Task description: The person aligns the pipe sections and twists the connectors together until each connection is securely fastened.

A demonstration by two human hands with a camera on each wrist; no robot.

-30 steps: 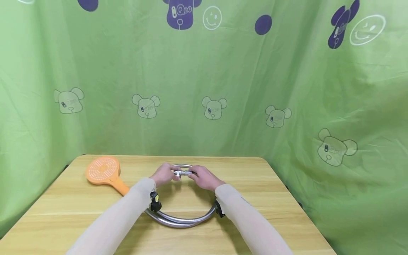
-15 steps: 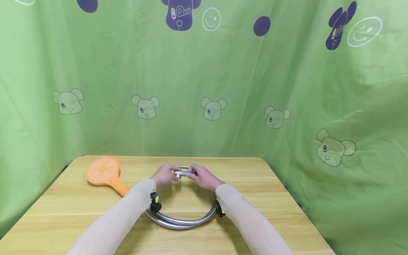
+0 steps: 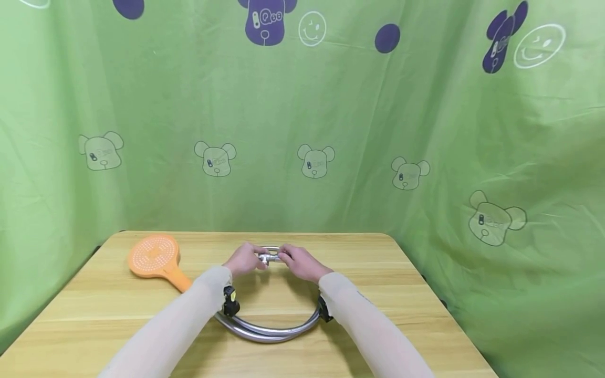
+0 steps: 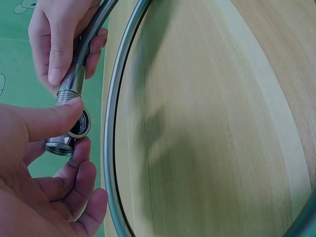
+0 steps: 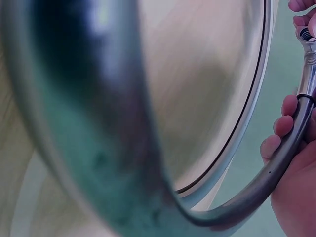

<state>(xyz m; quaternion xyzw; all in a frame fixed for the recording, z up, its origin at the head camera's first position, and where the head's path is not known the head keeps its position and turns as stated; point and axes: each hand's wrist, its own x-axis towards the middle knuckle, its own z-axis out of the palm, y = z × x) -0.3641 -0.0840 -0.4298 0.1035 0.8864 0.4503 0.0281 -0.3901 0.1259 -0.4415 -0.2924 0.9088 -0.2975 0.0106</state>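
Observation:
In the head view my left hand (image 3: 244, 259) and right hand (image 3: 304, 262) meet over the far middle of the table. Between left thumb and fingers I pinch a small chrome pipe fitting (image 4: 80, 124) with round threaded openings, clearest in the left wrist view. My right hand wraps the end of a silver shower hose (image 5: 291, 143), just behind its metal collar (image 4: 73, 79). Collar and fitting are in line, with some screw thread showing between them. The rest of the hose (image 3: 269, 338) loops down onto the wood in front of me.
An orange shower head (image 3: 153, 255) lies face up at the left on the wooden table (image 3: 378, 304), its handle running under my left forearm. Green printed curtains (image 3: 269, 199) stand behind the table and along its sides. A hose loop passes close before the right wrist camera.
My right thumb and fingers have shifted a little around the hose end at the fitting. The left hand keeps its pinch in the same place, and the shower head stays put.

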